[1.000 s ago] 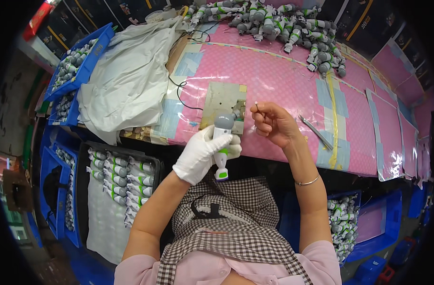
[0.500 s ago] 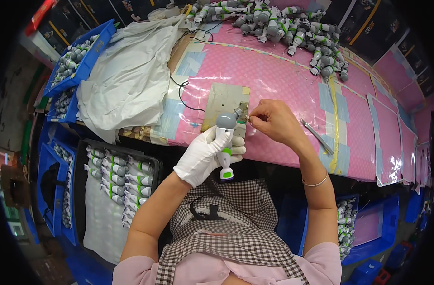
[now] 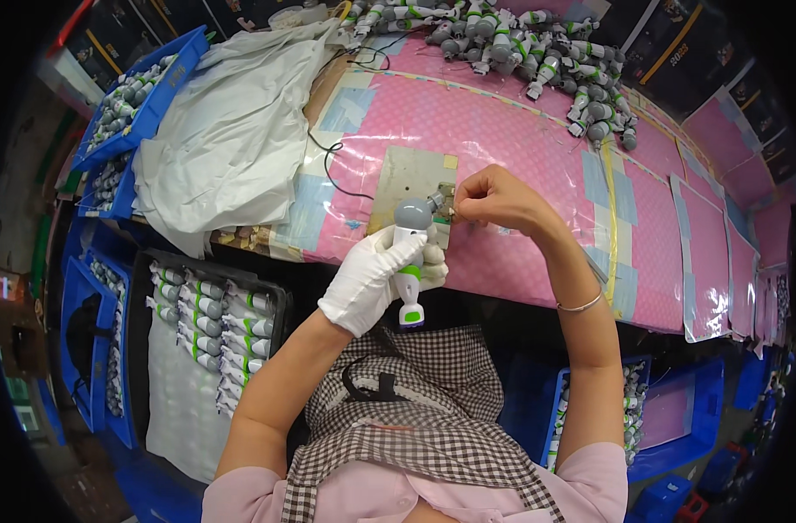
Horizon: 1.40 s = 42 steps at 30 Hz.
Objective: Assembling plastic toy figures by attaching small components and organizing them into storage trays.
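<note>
My left hand [image 3: 376,275], in a white glove, is wrapped round a white, grey and green plastic piece with a ball-shaped head [image 3: 412,214]. The piece stands tilted, its green-marked foot pointing toward me. A small ribbed grey part juts from its head, close to a little metal fixture [image 3: 447,190] on the edge of a flat metal plate [image 3: 406,170]. Just right of the fixture, my bare right hand [image 3: 494,199] has its thumb and fingertips pinched together. Whatever may be between them is too small to make out.
Similar pieces form a heap [image 3: 537,44] at the table's far side. A black tray [image 3: 280,301] holds rows of them at lower left, and blue bins [image 3: 145,118] hold more. White sheeting [image 3: 232,122] covers the table's left. A black cable [image 3: 330,166] runs to the plate.
My right hand has shifted slightly up and its forearm now hides most of the metal tool on the table. The left hand keeps its grip; the whole view has shifted slightly.
</note>
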Tool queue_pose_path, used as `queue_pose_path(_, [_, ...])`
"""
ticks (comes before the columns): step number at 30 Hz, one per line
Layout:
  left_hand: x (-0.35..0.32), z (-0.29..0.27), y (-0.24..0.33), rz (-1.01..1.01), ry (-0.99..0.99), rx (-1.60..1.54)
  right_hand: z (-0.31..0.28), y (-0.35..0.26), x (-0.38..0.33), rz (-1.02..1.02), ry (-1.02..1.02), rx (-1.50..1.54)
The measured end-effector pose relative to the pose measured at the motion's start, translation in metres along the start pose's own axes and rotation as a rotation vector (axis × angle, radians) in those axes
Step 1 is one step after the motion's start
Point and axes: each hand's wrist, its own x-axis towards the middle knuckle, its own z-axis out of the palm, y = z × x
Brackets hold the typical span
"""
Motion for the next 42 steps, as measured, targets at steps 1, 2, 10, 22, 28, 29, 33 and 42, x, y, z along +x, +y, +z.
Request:
queue_pose_path(1, [-0.001, 0.001, 0.000, 0.000, 0.014, 0.017, 0.004, 0.004, -0.002, 0.006, -0.003, 0.081])
queue_pose_path(2, [-0.002, 0.000, -0.001, 0.006, 0.005, 0.019, 0.006, 0.006, -0.003, 0.008, -0.006, 0.159])
queue_pose_path(10, [-0.001, -0.004, -0.002, -0.004, 0.000, 0.012, 0.007, -0.005, -0.001, 0.023, -0.033, 0.149])
queue_pose_path(22, [0.003, -0.001, -0.002, -0.021, 0.025, -0.035, 0.007, 0.004, -0.002, -0.001, 0.012, 0.176])
queue_pose_path(28, [0.000, 0.002, -0.002, -0.032, 0.023, -0.095, 0.010, 0.011, -0.004, 0.035, 0.018, 0.287])
queue_pose_path(29, [0.000, 0.000, -0.002, -0.028, 0.024, -0.098, 0.012, 0.008, -0.003, 0.049, 0.019, 0.348])
queue_pose_path(33, [0.002, -0.004, -0.003, -0.031, 0.009, -0.101, 0.014, -0.003, -0.007, 0.031, 0.043, 0.204])
queue_pose_path(42, [0.005, -0.008, -0.010, 0.013, 0.008, -0.111, 0.013, 0.003, -0.002, 0.034, 0.029, 0.258])
